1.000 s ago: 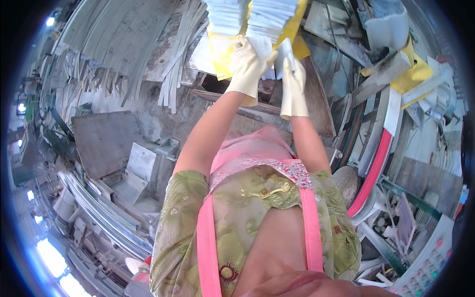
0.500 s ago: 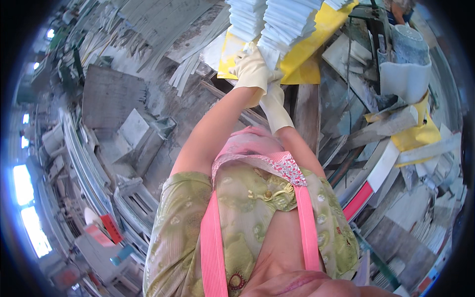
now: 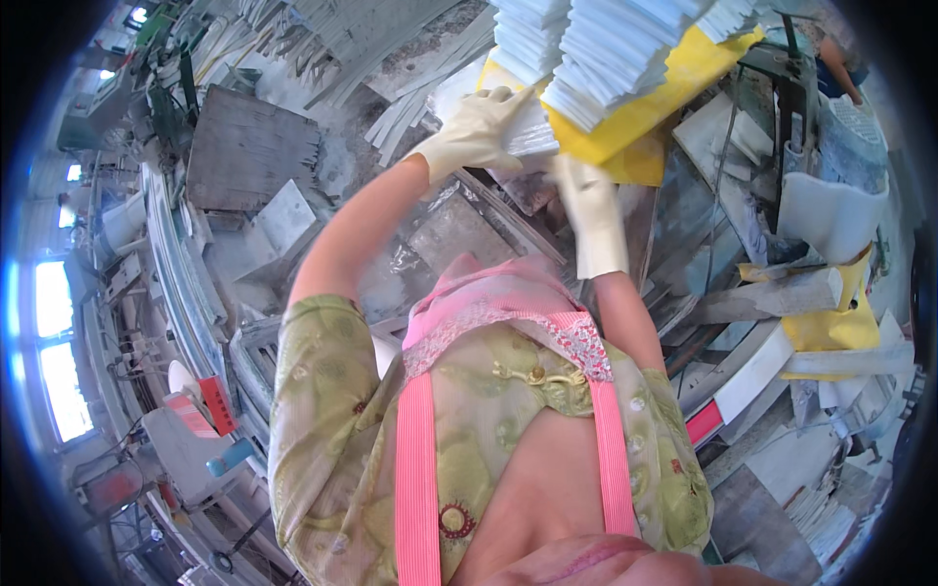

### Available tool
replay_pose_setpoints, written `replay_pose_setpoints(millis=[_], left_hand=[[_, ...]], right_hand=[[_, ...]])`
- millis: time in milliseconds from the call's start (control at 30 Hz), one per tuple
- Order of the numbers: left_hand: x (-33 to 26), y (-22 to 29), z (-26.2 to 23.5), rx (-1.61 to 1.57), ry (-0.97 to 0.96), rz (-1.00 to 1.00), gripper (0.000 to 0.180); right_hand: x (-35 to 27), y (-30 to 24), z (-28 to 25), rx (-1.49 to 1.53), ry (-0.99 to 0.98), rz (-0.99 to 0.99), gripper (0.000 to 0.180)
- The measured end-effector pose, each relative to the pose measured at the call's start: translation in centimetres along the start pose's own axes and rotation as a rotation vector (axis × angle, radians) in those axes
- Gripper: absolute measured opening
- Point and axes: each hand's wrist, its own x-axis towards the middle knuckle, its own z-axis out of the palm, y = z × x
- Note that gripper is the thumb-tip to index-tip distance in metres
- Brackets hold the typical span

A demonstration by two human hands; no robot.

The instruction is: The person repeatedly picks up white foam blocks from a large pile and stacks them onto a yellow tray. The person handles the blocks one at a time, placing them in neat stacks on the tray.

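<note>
Both hands wear cream rubber gloves. My left hand (image 3: 476,132) has its fingers and thumb spread, up against the near end of a low pile of white strips (image 3: 530,133). Right of it, my right hand (image 3: 588,195) is slightly blurred below the near edge of a yellow sheet (image 3: 625,122); its fingertips are smeared, so any grip is unclear. Tall stacks of thin pale-blue slabs (image 3: 611,59) stand on the yellow sheet just beyond both hands. Another stack of thin slabs (image 3: 528,39) rises beside them on the left.
Long grey strips (image 3: 410,107) lie beyond my left hand. A dark flat board (image 3: 249,146) is farther left. At right are a white curved container (image 3: 831,220), a plank (image 3: 767,295) and more yellow sheeting (image 3: 835,327). Another person's arm (image 3: 838,68) shows at the far right.
My hands have come apart from being close together at the slab stack. The left moved leftward with fingers spreading; the right moved right and nearer. The whole view has shifted somewhat.
</note>
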Motion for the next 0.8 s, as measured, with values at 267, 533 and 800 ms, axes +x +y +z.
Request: replay_pose_setpoints(millis=[267,533,800], left_hand=[[-1.6,-2.6,3.2,-0.272,0.505,0.042,0.115],[-1.0,0.5,10.6,-1.381,0.784,-0.312,0.089],[-3.3,-0.3,7.8,-1.092,0.641,-0.267,0.070]], right_hand=[[9.2,0.5,1.5,0.452,-0.210,-0.239,0.065],[9.8,1.1,1.7,0.488,-0.244,-0.112,0.066],[9.8,0.7,1.7,0.226,-0.142,-0.073,0.059]])
